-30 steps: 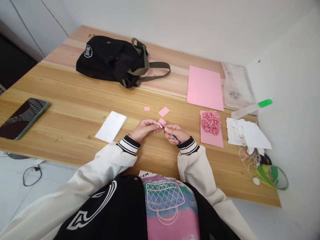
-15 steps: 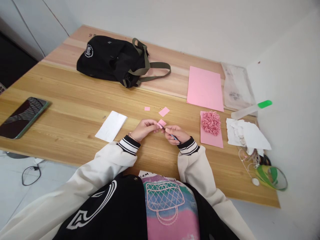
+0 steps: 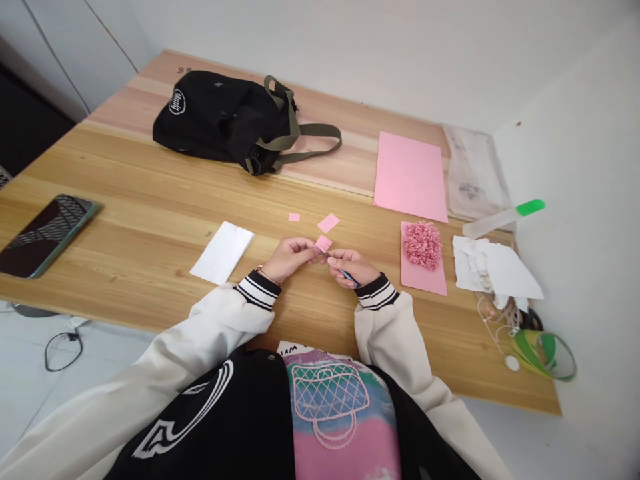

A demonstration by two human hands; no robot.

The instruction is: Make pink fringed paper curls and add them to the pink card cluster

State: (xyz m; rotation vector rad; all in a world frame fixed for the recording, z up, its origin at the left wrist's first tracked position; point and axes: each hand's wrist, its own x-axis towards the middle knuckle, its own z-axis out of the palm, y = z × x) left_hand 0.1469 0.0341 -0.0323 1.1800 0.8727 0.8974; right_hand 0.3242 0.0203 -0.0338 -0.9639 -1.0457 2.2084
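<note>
Between the thumb and fingers of my left hand [image 3: 294,257] is a small pink paper piece [image 3: 324,243] with slits cut along one edge. My right hand [image 3: 353,267] is closed round a slim pointed tool [image 3: 348,275] with a bluish handle; its exact kind is hard to make out. The tool's dark tip meets the lower right part of the paper, close to my left fingertips. Just beyond my hands lie a pink paper rectangle [image 3: 329,223] and a smaller pink scrap [image 3: 294,217].
Right of my hands, a pile of pink curls [image 3: 423,246] sits on a pink sheet [image 3: 425,282]. Behind it is a larger pink sheet [image 3: 411,175]. White paper [image 3: 223,253] and a phone [image 3: 47,235] lie left; a black bag [image 3: 225,120] lies at the back.
The tool and my right fingers have shifted slightly against the pink paper piece, which has tilted a little. My left hand keeps its pinch in nearly the same place.
</note>
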